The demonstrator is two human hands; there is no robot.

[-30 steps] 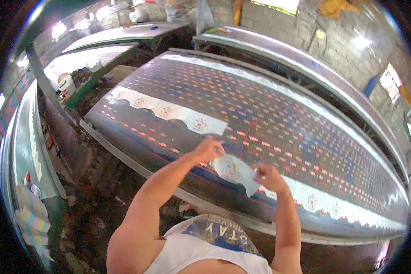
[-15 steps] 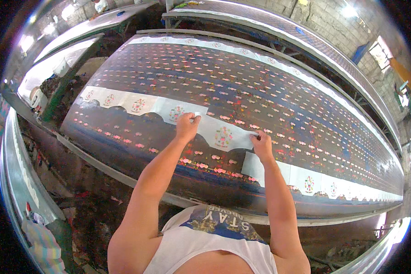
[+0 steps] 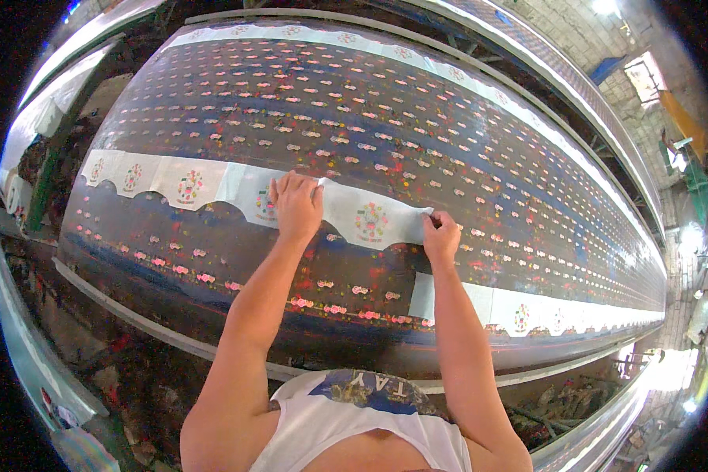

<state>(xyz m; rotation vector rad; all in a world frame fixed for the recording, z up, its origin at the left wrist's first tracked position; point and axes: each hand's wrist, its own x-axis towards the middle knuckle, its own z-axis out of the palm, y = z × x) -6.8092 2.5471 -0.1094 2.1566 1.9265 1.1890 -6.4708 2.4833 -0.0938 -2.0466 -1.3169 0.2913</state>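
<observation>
A white cloth piece (image 3: 346, 211) with a scalloped lower edge and a printed floral motif stretches between my hands over the long dark table (image 3: 173, 259). My right hand (image 3: 444, 236) pinches its right upper corner. My left hand (image 3: 297, 208) lies flat with fingers extended, over the joint between this piece and a neighbouring printed cloth piece (image 3: 248, 193), and hides part of that neighbour's motif. More printed pieces (image 3: 190, 185) continue the row to the left. Below my right forearm, another row of white pieces (image 3: 519, 308) runs to the right along the near side.
Repeated small pink flower prints cover the dark table surface. A white printed strip (image 3: 346, 38) lies along its far edge, and a raised rail (image 3: 157, 326) borders the near side. Other long tables (image 3: 63, 86) stand left and beyond. A block wall (image 3: 562, 35) rises at the back right.
My left hand has gone from pinching the cloth's upper left corner to lying flat at the joint. My right hand keeps its pinch. The whole view has shifted somewhat.
</observation>
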